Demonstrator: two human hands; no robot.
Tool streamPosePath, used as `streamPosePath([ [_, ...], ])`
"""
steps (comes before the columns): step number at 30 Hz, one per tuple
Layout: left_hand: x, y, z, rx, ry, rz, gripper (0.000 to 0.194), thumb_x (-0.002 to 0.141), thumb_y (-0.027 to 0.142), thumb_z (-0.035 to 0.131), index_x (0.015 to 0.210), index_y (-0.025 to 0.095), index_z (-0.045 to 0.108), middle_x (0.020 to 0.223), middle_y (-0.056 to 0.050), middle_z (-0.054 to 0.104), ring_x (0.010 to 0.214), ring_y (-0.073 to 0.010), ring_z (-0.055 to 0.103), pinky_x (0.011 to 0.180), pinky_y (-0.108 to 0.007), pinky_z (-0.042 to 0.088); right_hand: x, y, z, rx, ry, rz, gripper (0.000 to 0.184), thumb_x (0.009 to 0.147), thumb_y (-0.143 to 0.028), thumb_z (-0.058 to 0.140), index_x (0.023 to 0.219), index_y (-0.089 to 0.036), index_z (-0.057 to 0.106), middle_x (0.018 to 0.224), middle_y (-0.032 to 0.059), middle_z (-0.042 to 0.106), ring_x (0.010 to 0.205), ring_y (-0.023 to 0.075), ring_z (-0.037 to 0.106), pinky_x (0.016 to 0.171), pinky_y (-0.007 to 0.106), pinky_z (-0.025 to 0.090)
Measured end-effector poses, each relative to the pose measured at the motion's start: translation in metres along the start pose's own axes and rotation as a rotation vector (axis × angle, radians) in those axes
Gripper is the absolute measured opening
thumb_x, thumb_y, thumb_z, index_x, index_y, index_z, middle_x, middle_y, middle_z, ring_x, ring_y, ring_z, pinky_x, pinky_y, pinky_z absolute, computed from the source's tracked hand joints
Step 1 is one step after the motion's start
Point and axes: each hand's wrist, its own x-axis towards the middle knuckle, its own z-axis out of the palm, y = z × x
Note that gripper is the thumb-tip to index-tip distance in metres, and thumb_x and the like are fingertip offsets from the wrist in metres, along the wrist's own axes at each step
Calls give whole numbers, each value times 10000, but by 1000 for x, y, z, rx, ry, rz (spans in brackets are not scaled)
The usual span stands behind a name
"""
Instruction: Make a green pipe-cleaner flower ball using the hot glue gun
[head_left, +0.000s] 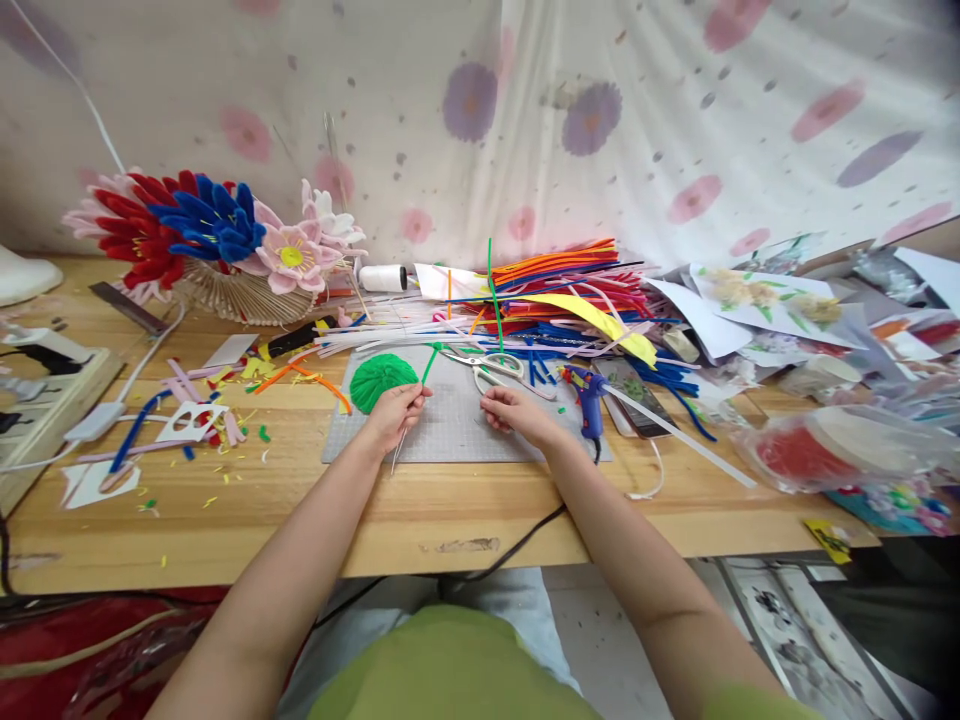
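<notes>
My left hand [397,415] pinches a short green pipe cleaner [430,365] with a bent tip. Thin bare wire [399,452] hangs below these fingers. Right beside that hand, a round green fuzzy disc [379,382] rests on the grey cutting mat [450,440]. My right hand [517,415] has its fingertips pressed together just below the handles of the white-handled scissors [491,372]. Whatever may be between those fingertips is too small or hidden to make out. A blue glue gun [589,400] lies to the right of my right hand.
Bundles of coloured pipe cleaners [555,265] lie behind the mat. A basket of fuzzy flowers [247,285] stands at back left. Scraps [225,425] litter the left side, with a power strip [52,400] beyond. Papers and plastic bags [855,440] crowd the right.
</notes>
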Motion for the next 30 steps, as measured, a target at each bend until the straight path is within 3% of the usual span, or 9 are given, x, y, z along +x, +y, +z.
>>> streamPosePath([
  [6,-3,2,-2,-2,36,-31,150,745,198,625,671,78,575,507,51,392,342,25,227,307,-97,119,13,6,13,29,79,-38,377,617,-504,656,701,-170,504,462,-68,485,379,37,386,363,169,252],
  [13,1,6,-5,-108,-9,-151,174,844,134,476,694,75,541,519,49,380,336,22,248,283,-76,137,13,12,10,48,113,-89,355,665,-456,616,844,-150,595,466,-70,472,390,47,393,368,179,270],
  [18,4,5,-4,-148,-92,-212,244,886,117,381,694,74,524,517,47,375,332,20,256,272,-70,145,13,16,11,42,153,-99,298,702,-482,571,739,-188,536,421,-101,394,328,38,302,337,183,226],
  [22,4,3,-3,-127,-74,-208,260,891,126,382,678,75,522,509,45,377,329,22,250,275,-69,134,21,6,11,6,196,-83,324,662,-498,617,669,-200,492,410,-90,409,338,58,340,350,198,290],
  [26,6,4,-2,-185,-38,-190,250,889,138,403,682,72,526,516,45,379,331,24,261,277,-72,136,53,-24,-11,-136,464,-130,288,692,-449,615,681,-194,480,545,-32,535,446,90,471,452,226,404],
  [30,7,7,-3,-270,-64,-202,262,901,141,374,709,66,535,521,47,379,323,23,250,270,-77,134,96,-44,-39,-586,834,-46,241,728,-333,605,887,-174,520,859,69,647,767,183,606,683,306,464],
])
